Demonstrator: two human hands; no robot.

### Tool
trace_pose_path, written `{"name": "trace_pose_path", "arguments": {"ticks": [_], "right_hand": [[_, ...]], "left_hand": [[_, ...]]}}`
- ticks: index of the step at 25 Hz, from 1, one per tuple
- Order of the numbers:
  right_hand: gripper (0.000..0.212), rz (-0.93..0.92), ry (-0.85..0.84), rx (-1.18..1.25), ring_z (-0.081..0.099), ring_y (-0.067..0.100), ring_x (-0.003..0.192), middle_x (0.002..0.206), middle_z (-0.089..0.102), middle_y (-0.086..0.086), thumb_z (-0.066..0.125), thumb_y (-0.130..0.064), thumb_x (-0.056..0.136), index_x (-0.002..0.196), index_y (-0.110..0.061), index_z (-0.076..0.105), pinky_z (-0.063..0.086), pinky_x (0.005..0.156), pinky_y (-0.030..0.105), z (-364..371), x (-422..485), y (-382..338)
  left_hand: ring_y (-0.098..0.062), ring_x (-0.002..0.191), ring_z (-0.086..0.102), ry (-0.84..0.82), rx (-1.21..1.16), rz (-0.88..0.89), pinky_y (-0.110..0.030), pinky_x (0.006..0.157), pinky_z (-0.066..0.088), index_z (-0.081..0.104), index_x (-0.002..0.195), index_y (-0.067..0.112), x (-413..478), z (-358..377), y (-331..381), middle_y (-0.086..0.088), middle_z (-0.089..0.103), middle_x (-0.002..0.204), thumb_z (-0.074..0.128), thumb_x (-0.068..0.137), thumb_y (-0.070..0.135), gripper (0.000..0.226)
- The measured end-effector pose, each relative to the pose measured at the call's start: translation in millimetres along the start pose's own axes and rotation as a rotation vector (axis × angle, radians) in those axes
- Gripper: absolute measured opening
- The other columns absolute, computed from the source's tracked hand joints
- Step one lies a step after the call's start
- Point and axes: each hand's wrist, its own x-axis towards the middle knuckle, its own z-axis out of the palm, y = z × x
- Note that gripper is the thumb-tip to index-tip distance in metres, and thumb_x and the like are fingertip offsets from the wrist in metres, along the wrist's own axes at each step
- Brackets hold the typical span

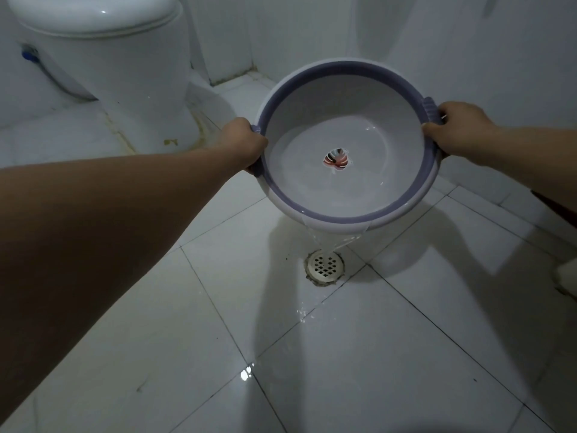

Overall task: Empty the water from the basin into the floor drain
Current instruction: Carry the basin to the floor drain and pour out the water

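Upper left of the frame is just the toilet [103,57], well apart from the action, so I'm ignoring it. Moving in, my left hand [242,142] is curled tight over the left handle tab of the basin [349,89], thumb on the purple rim and fingers wrapped underneath. The basin sits centre-right of the frame, held up off the tiled floor [156,323] and tipped toward me, so the water [327,198] pools against the near wall and spills over the lip in a thin stream. That stream lands right on the floor drain [324,265] just below the rim, though some wet patches on the tiles suggest splash. Over on the right, my right hand [459,126] is clamped the same way on the opposite ribbed handle. My read: it's stiff thin plastic, light by itself and getting lighter as it drains, but wet and probably slick, so the two side handles are the place to hold it, not the smooth wall.
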Motion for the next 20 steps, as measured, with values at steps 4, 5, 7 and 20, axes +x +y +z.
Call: {"name": "trace_pose_path", "arguments": {"ticks": [4, 5, 7, 20], "right_hand": [[0.021, 0.009, -0.001, 0.0, 0.059, 0.032, 0.08, 0.096, 0.058, 0.018, 0.055, -0.021, 0.092, 0.106, -0.006, 0.055, 0.053, 0.074, 0.038, 2.3, -0.6, 1.8], [0.021, 0.011, -0.004, 0.006, 0.06, 0.032, 0.08, 0.097, 0.059, 0.018, 0.055, -0.022, 0.092, 0.106, -0.005, 0.055, 0.053, 0.075, 0.038, 2.5, -0.8, 1.9], [0.022, 0.014, -0.008, 0.006, 0.061, 0.034, 0.083, 0.099, 0.06, 0.019, 0.055, -0.022, 0.092, 0.106, -0.005, 0.056, 0.053, 0.076, 0.04, 2.5, -1.1, 2.3], [0.024, 0.027, -0.03, 0.005, 0.062, 0.035, 0.086, 0.102, 0.061, 0.021, 0.054, -0.021, 0.093, 0.109, -0.003, 0.055, 0.054, 0.079, 0.041, 7.3, -2.1, 3.8]], "left_hand": [[-0.028, 0.06, 0.07, 0.003, 0.004, 0.0, -0.043, 0.057, 0.062, 0.053, 0.118, 0.004, 0.6, 1.3, -1.5, -0.012, 0.064, 0.085, 0.052, 0.097, 0.024, 0.029], [-0.027, 0.059, 0.07, 0.001, 0.006, 0.004, -0.042, 0.057, 0.062, 0.053, 0.118, 0.005, 0.7, 1.7, -1.6, -0.012, 0.064, 0.085, 0.052, 0.097, 0.024, 0.028], [-0.026, 0.059, 0.069, -0.004, 0.013, 0.009, -0.041, 0.058, 0.062, 0.053, 0.117, 0.005, 1.0, 2.8, -2.2, -0.011, 0.064, 0.083, 0.052, 0.097, 0.023, 0.027], [-0.023, 0.057, 0.069, 0.009, 0.027, 0.004, -0.036, 0.053, 0.061, 0.055, 0.114, 0.007, 7.3, 9.2, -10.7, -0.009, 0.065, 0.078, 0.055, 0.094, 0.025, 0.027]]}}
